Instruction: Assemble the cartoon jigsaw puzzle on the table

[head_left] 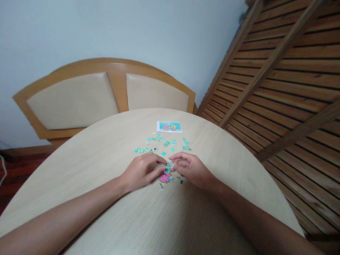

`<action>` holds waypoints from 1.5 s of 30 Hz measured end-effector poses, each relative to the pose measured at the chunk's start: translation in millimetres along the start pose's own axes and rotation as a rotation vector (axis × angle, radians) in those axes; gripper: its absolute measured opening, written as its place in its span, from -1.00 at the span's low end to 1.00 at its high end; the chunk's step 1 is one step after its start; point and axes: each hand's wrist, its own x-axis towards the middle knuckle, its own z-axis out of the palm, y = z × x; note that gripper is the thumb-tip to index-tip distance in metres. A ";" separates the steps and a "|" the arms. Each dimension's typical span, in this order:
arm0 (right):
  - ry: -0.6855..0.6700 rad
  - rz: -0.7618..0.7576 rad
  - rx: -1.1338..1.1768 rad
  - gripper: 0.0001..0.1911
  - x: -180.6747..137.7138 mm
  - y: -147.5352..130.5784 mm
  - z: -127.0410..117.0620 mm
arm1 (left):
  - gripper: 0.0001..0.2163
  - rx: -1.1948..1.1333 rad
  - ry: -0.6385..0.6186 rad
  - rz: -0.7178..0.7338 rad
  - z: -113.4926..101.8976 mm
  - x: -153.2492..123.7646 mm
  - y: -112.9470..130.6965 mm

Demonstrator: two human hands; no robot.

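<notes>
A partly joined jigsaw puzzle (164, 178) lies flat on the table between my hands, showing a pink figure against turquoise. My left hand (145, 170) rests at its left side, thumb tip touching the puzzle and index finger reaching over its top, with a gap between them. From the right comes my right hand (190, 168), fingers loosely bent and apart, tips close to the puzzle's upper right edge. Small pieces by these fingertips are partly hidden. A dark-marked puzzle piece (181, 181) sits just below my right hand.
Loose turquoise puzzle pieces (156, 138) are scattered beyond my hands, with a few more pieces (186, 148) at the right. Behind them lies a printed reference picture (170, 126). The round wooden table (106, 148) meets a padded bench back (74, 102); slatted wood (287, 78) stands at right.
</notes>
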 end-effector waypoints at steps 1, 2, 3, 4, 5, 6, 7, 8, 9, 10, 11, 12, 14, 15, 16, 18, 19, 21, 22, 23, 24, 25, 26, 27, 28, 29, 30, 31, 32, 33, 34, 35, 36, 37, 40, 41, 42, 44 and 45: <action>-0.007 0.007 0.012 -0.67 -0.7 0.5 2.2 | -0.83 -0.061 0.018 -0.049 1.1 0.5 0.6; -0.015 0.010 0.016 -0.68 -1.4 0.8 4.2 | -0.84 -0.126 0.027 -0.094 2.3 1.0 1.2; -0.023 0.009 0.012 -0.68 -2.2 0.9 5.9 | -0.83 -0.188 0.026 -0.134 3.5 1.3 1.6; -0.032 0.004 -0.001 -0.69 -3.1 0.6 7.5 | -0.83 -0.246 0.020 -0.167 4.7 1.6 2.0; -0.039 -0.007 -0.025 -0.69 -4.1 -0.1 8.9 | -0.82 -0.299 0.011 -0.191 5.8 1.7 2.3; -0.043 -0.024 -0.057 -0.71 -5.2 -1.2 10.1 | -0.82 -0.345 0.004 -0.209 6.7 1.7 2.5; -0.043 -0.048 -0.099 -0.72 -6.3 -2.4 11.1 | -0.82 -0.383 -0.002 -0.224 7.4 1.7 2.6; -0.043 -0.078 -0.145 -0.74 -7.6 -3.6 12.0 | -0.82 -0.414 -0.009 -0.235 7.8 1.7 2.8; -0.045 -0.112 -0.187 -0.76 -8.8 -4.6 12.8 | -0.82 -0.439 -0.012 -0.246 8.0 1.7 3.0; -0.045 -0.147 -0.222 -0.77 -10.0 -5.3 13.4 | -0.83 -0.458 -0.015 -0.256 8.1 1.8 3.2; -0.046 -0.178 -0.249 -0.76 -11.0 -5.6 13.9 | -0.83 -0.472 -0.018 -0.267 8.1 2.0 3.3; -0.045 -0.203 -0.272 -0.75 -11.8 -5.5 14.2 | -0.82 -0.483 -0.020 -0.277 8.2 2.1 3.2; -0.031 -0.234 -0.320 -0.72 -12.7 -4.4 14.3 | -0.81 -0.503 -0.016 -0.285 8.7 2.4 2.3; -0.018 -0.246 -0.357 -0.73 -12.7 -3.7 13.9 | -0.80 -0.508 -0.016 -0.287 9.3 2.4 1.5; -0.006 -0.262 -0.406 -0.74 -12.4 -3.1 13.2 | -0.79 -0.511 -0.015 -0.287 10.0 2.3 0.5; 0.010 -0.315 -0.529 -0.77 -11.3 -2.8 10.8 | -0.79 -0.507 -0.017 -0.275 11.4 1.8 -1.6; 0.013 -0.348 -0.595 -0.78 -10.7 -3.2 8.9 | -0.79 -0.495 -0.017 -0.263 11.8 1.4 -2.5; 0.010 -0.396 -0.716 -0.78 -10.3 -5.7 4.3 | -0.80 -0.424 -0.032 -0.218 11.4 0.3 -3.7; 0.008 -0.404 -0.774 -0.78 -10.7 -7.7 1.7 | -0.82 -0.358 -0.051 -0.181 10.5 -0.2 -4.1; 0.001 -0.399 -0.829 -0.79 -11.6 -10.0 -0.9 | -0.84 -0.276 -0.078 -0.134 9.3 -0.8 -4.3; -0.009 -0.386 -0.878 -0.80 -13.1 -12.4 -3.3 | -0.85 -0.188 -0.109 -0.080 7.9 -1.2 -4.6; -0.027 -0.368 -0.919 -0.81 -15.0 -14.8 -5.4 | -0.85 -0.104 -0.144 -0.022 6.4 -1.6 -4.9; -0.054 -0.353 -0.949 -0.80 -17.3 -17.0 -7.1 | -0.83 -0.033 -0.177 0.033 5.0 -1.9 -5.3; -0.087 -0.341 -0.968 -0.79 -19.6 -18.7 -8.2 | -0.82 0.022 -0.200 0.080 3.8 -2.0 -5.8; -0.119 -0.334 -0.977 -0.77 -21.8 -19.7 -8.8 | -0.82 0.060 -0.212 0.114 2.8 -2.1 -6.4; -0.146 -0.332 -0.982 -0.75 -23.7 -20.1 -8.8 | -0.82 0.087 -0.215 0.138 2.2 -2.1 -7.2; -0.165 -0.334 -0.986 -0.75 -25.1 -19.9 -8.4 | -0.83 0.105 -0.212 0.153 1.8 -2.2 -8.0; -0.174 -0.340 -0.987 -0.74 -26.0 -19.1 -7.6 | -0.83 0.117 -0.205 0.162 1.6 -2.3 -8.8; -0.174 -0.348 -0.986 -0.75 -26.4 -17.9 -6.6 | -0.82 0.126 -0.200 0.166 1.5 -2.4 -9.5; -0.171 -0.352 -0.981 -0.75 -26.3 -16.5 -5.7 | -0.82 0.133 -0.200 0.168 1.5 -2.6 -10.1; -0.169 -0.355 -0.976 -0.76 -25.9 -15.0 -4.9 | -0.81 0.139 -0.202 0.170 1.5 -2.8 -10.5; -0.167 -0.356 -0.970 -0.76 -25.3 -13.5 -4.3 | -0.81 0.144 -0.202 0.171 1.6 -2.9 -10.7; -0.166 -0.356 -0.965 -0.76 -24.6 -12.2 -3.9 | -0.81 0.146 -0.202 0.172 1.6 -3.1 -10.8; -0.165 -0.356 -0.960 -0.76 -24.1 -11.2 -3.8 | -0.81 0.148 -0.202 0.172 1.6 -3.2 -10.7; -0.161 -0.355 -0.952 -0.76 -23.5 -9.5 -4.1 | -0.82 0.148 -0.212 0.167 1.4 -3.3 -10.0; -0.161 -0.350 -0.952 -0.75 -23.7 -9.5 -4.2 | -0.82 0.148 -0.217 0.163 1.3 -3.2 -9.6; -0.162 -0.344 -0.953 -0.75 -23.9 -9.7 -4.3 | -0.82 0.150 -0.221 0.159 1.1 -3.1 -9.3; -0.167 -0.332 -0.959 -0.74 -24.5 -10.7 -4.3 | -0.82 0.152 -0.222 0.156 0.8 -2.6 -8.8; -0.170 -0.329 -0.963 -0.74 -24.8 -11.3 -4.2 | -0.82 0.153 -0.219 0.157 0.7 -2.4 -8.8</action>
